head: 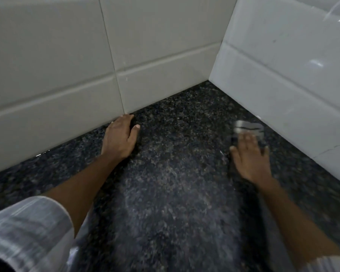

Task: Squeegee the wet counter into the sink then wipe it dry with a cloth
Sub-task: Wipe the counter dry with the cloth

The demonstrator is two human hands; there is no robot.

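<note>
Looks like we're in the drying half: the right hand (250, 156) is pressed flat, fingers spread, on a blurry grey striped cloth (248, 128) near the right wall tiles (283, 79), in the counter (175, 183) corner. Left hand (122, 137) rests open, empty, by the back wall. No squeegee or sink in view. The granite shows a dull sheen, so I'd guess wiping isn't finished.

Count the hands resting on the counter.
2. The left hand lies flat by the back tiles; the right hand presses a striped cloth near the side wall.
</note>
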